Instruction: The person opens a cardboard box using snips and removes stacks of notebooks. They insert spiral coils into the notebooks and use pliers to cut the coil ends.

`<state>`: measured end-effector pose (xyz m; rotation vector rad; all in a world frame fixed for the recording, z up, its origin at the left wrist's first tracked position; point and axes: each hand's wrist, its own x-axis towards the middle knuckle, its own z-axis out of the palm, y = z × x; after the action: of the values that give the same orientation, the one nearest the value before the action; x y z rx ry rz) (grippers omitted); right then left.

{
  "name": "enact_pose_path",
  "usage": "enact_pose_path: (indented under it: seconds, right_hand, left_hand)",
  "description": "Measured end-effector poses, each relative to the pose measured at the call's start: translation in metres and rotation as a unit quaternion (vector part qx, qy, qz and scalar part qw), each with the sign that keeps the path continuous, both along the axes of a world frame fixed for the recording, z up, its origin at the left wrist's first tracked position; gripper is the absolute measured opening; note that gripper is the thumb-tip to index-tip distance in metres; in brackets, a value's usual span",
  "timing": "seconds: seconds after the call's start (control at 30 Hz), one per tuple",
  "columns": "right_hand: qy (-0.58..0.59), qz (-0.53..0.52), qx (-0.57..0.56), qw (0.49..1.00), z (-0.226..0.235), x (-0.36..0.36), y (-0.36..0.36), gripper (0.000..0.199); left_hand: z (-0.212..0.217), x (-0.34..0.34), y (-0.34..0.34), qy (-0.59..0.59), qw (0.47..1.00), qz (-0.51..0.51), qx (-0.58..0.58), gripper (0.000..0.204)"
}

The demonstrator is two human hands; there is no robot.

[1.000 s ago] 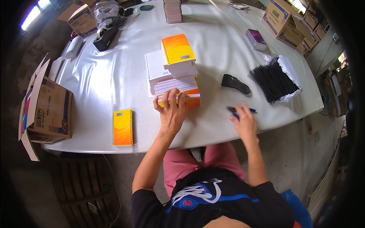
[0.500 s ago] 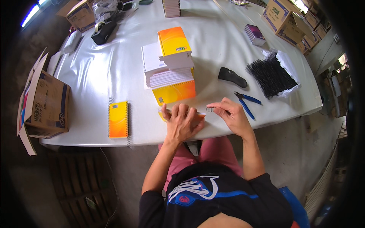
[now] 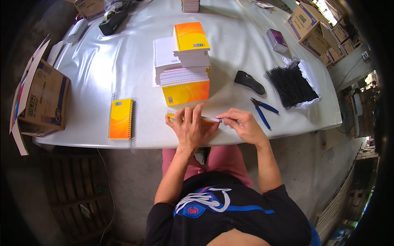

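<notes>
At the table's front edge, my left hand (image 3: 189,126) grips a small orange and yellow notebook (image 3: 210,119), with fingers over its far side. The notebook's page edge faces up, and much of it is hidden behind the fingers. My right hand (image 3: 246,126) pinches at the notebook's right end, its fingertips closed on a black spiral binding coil that barely shows there. Just beyond my hands stands a stack of notebooks (image 3: 186,93) with orange and yellow covers and white pages. To the left lies another orange and yellow notebook (image 3: 121,119) with wire spirals along both long sides.
Blue-handled cutters (image 3: 264,109) and a black tool-like object (image 3: 248,82) lie right of the stack. Beside them is a pile of black coils (image 3: 289,84) on white wrapping. Small purple books (image 3: 277,40) sit farther back. An opened carton (image 3: 45,98) stands at left, a tape dispenser (image 3: 113,22) behind.
My right hand has moved slightly left, bringing the coil from beside the notebook to its right end. My left hand still holds the notebook. The whole view has shifted a little.
</notes>
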<state>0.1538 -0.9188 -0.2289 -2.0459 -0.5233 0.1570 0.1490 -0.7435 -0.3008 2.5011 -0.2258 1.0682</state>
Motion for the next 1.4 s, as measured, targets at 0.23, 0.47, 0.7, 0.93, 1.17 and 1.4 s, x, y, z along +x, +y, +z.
enact_pose_path:
  seconds: [0.23, 0.47, 0.7, 0.93, 1.17, 1.4]
  right_hand:
    - [0.128, 0.048, 0.008, 0.991, 0.001, 0.014, -0.019, 0.018]
    - [-0.162, 0.056, -0.085, 0.982, -0.009, 0.011, -0.011, 0.02]
    - [-0.237, 0.05, -0.165, 0.956, -0.008, 0.009, -0.01, 0.026]
    - [-0.26, 0.037, -0.072, 0.962, -0.012, 0.006, -0.011, 0.037]
    - [0.027, 0.014, -0.052, 0.998, 0.0, 0.003, -0.005, 0.029]
    - [-0.093, -0.023, -0.037, 0.995, -0.003, -0.005, -0.015, 0.03]
  left_hand:
    - [0.001, 0.001, -0.005, 0.066, 0.998, 0.011, 0.005, 0.058]
    - [0.006, -0.002, -0.004, 0.067, 0.997, 0.012, 0.04, 0.059]
    - [0.009, -0.004, -0.003, 0.09, 0.996, -0.008, -0.01, 0.052]
    - [0.01, -0.004, -0.003, 0.088, 0.996, 0.005, -0.017, 0.05]
    - [0.01, -0.004, -0.008, 0.102, 0.994, 0.023, -0.011, 0.051]
    - [0.001, -0.01, 0.002, 0.037, 0.997, -0.068, -0.03, 0.043]
